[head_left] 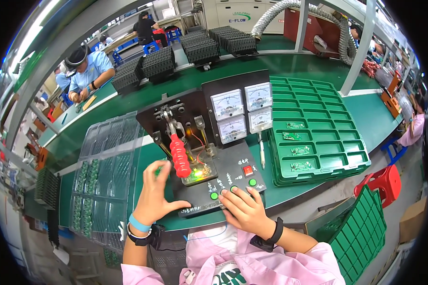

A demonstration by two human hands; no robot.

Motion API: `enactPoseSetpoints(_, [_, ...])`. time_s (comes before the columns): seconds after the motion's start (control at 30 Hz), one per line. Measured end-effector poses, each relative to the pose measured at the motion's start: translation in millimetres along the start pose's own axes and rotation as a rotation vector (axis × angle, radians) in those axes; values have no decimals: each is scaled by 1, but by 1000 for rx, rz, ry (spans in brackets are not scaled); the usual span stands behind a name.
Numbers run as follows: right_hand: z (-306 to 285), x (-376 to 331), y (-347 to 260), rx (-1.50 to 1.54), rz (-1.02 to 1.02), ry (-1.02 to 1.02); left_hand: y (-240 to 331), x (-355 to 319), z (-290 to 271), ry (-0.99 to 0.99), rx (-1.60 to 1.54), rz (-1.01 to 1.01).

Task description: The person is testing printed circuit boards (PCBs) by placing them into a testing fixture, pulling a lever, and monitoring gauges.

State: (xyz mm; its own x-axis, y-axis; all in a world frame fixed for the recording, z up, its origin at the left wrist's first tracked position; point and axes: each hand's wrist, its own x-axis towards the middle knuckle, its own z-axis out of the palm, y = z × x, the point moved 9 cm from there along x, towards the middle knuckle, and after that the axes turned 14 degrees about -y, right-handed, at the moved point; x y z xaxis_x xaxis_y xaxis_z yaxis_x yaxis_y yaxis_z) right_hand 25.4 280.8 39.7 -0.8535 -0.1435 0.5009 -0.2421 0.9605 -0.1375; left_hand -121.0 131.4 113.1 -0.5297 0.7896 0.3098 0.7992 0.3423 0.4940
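A lit circuit board (199, 173) sits in the black test fixture (202, 202) at the centre of the frame, below the red-handled toggle clamp (179, 156). Just left of that handle, the left hand (153, 197) is empty, thumb and fingers spread apart. The right hand (245, 209) lies with fingers extended over the fixture's front edge, gripping nothing, fingertips at the green push buttons (214, 195); whether one is pressed I cannot tell. Analog meters (230, 104) stand above centre. A green compartment tray (333, 160) fills centre right, a clear blister tray (114, 180) centre left.
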Motion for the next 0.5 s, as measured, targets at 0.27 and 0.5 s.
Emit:
enactPoseSetpoints(0.27, [-7, 23, 10, 211, -29, -142, 7, 12, 24, -286, 312, 36])
enactPoseSetpoints(0.5, [-147, 204, 11, 624, -393, 584, -1, -9, 14, -33, 102, -32])
